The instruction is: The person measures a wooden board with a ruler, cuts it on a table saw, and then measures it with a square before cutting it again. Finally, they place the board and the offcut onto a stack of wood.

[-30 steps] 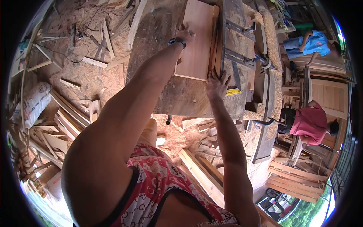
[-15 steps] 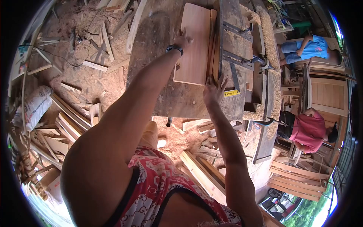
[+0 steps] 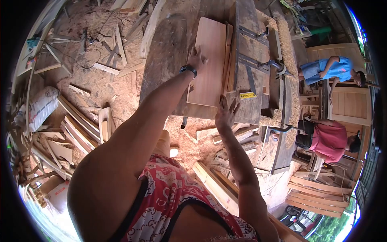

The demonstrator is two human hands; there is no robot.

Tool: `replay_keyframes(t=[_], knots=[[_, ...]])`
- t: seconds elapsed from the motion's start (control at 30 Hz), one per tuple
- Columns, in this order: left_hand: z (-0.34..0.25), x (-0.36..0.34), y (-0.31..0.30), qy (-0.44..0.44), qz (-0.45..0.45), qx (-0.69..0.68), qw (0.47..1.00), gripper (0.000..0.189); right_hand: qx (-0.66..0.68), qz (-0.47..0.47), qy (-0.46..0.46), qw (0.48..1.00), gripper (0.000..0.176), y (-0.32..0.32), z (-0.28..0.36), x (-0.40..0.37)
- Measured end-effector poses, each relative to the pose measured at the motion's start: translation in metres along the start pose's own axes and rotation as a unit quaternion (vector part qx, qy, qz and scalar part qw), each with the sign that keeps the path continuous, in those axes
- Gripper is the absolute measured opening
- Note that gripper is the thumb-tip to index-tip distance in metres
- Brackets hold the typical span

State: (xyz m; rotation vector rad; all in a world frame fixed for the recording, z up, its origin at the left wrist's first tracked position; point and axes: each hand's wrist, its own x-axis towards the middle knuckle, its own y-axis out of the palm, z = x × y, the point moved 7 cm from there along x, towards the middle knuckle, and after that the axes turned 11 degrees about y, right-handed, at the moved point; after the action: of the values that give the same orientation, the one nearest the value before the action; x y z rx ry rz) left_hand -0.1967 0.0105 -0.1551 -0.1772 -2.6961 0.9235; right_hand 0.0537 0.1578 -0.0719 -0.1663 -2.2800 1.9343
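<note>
While a worn bench [image 3: 166, 48] spreads beneath it, a flat wooden board [image 3: 209, 68] lies lengthwise.
Narrow strips [image 3: 231, 76] line its long edge, near a yellow-handled square [image 3: 248, 95]; the left hand [image 3: 196, 59] rests open on its face, the right hand [image 3: 226, 113], fingers parted, at its near corner.

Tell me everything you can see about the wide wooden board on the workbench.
The wide board is a long, flat, roughly rectangular piece of pinkish-tan wood with a smooth-looking face. A dark mark shows on its left edge, toward the near end. It lies flat on the worn workbench, its right side alongside narrower wooden strips. The left hand rests spread on its face; the right hand is at its near right corner.
</note>
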Motion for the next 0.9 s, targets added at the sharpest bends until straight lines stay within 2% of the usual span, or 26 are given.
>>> replay_keyframes(t=[0.13, 0.2, 0.23, 0.3, 0.33, 0.4, 0.47, 0.5, 0.53, 0.6, 0.63, 0.67, 0.73, 0.77, 0.8, 0.83, 0.9], knots=[[-0.012, -0.046, -0.003, 0.025, 0.006, 0.011, 1.0, 0.092, 0.016, 0.013, 0.001, 1.0, 0.062, 0.004, -0.007, -0.047], [-0.016, -0.073, -0.002, 0.007, 0.021, -0.004, 1.0, 0.087, 0.105, 0.058, 0.007, 0.993, 0.063, 0.01, -0.01, -0.073], [-0.02, -0.085, -0.002, 0.008, 0.025, -0.003, 1.0, 0.087, 0.103, 0.034, -0.006, 0.994, 0.063, 0.009, -0.009, -0.089], [-0.034, -0.124, -0.009, 0.062, -0.046, 0.052, 0.996, 0.086, 0.146, 0.042, -0.004, 0.988, 0.062, 0.01, -0.015, -0.118], [-0.041, -0.145, -0.011, 0.061, -0.03, 0.054, 0.996, 0.086, 0.185, 0.044, -0.004, 0.982, 0.061, 0.009, -0.017, -0.137], [-0.047, -0.17, -0.014, -0.006, 0.034, -0.072, 0.997, 0.09, 0.192, 0.022, -0.016, 0.981, 0.061, 0.007, -0.018, -0.17], [-0.065, -0.199, -0.022, -0.001, 0.047, -0.054, 0.997, 0.09, 0.231, 0.025, -0.015, 0.973, 0.062, -0.002, -0.022, -0.198], [-0.071, -0.215, -0.025, 0.006, 0.045, -0.038, 0.998, 0.091, 0.262, 0.067, -0.004, 0.963, 0.063, -0.006, -0.025, -0.208], [-0.075, -0.233, -0.026, 0.007, 0.06, -0.034, 0.998, 0.091, 0.284, 0.022, -0.002, 0.958, 0.056, -0.014, -0.03, -0.221], [-0.085, -0.254, -0.035, 0.028, 0.063, -0.021, 0.997, 0.093, 0.374, 0.064, 0.065, 0.923, 0.046, -0.021, -0.048, -0.237], [-0.083, -0.266, -0.039, 0.033, 0.064, -0.016, 0.997, 0.093, 0.392, -0.004, 0.103, 0.914, 0.037, -0.03, -0.058, -0.239], [-0.079, -0.284, -0.042, 0.021, 0.072, -0.067, 0.995, 0.091, 0.394, 0.039, 0.172, 0.902, 0.041, -0.019, -0.069, -0.235], [-0.095, -0.325, -0.059, -0.058, 0.061, -0.078, 0.993, 0.089, 0.413, -0.002, 0.22, 0.884, 0.056, 0.015, -0.082, -0.215], [-0.105, -0.347, -0.072, -0.127, 0.042, -0.037, 0.99, 0.087, 0.484, 0.027, 0.261, 0.835, 0.065, 0.062, -0.085, -0.199], [-0.11, -0.349, -0.07, -0.122, 0.046, -0.032, 0.991, 0.087, 0.55, 0.056, 0.3, 0.777, 0.075, 0.098, -0.086, -0.185], [-0.101, -0.364, -0.047, -0.23, 0.145, -0.169, 0.947, 0.077, 0.555, 0.054, 0.304, 0.772, 0.075, 0.083, -0.086, -0.175], [-0.074, -0.391, -0.001, -0.325, 0.241, -0.291, 0.867, 0.067, 0.566, 0.261, 0.253, 0.74, 0.074, 0.042, -0.056, -0.16]])
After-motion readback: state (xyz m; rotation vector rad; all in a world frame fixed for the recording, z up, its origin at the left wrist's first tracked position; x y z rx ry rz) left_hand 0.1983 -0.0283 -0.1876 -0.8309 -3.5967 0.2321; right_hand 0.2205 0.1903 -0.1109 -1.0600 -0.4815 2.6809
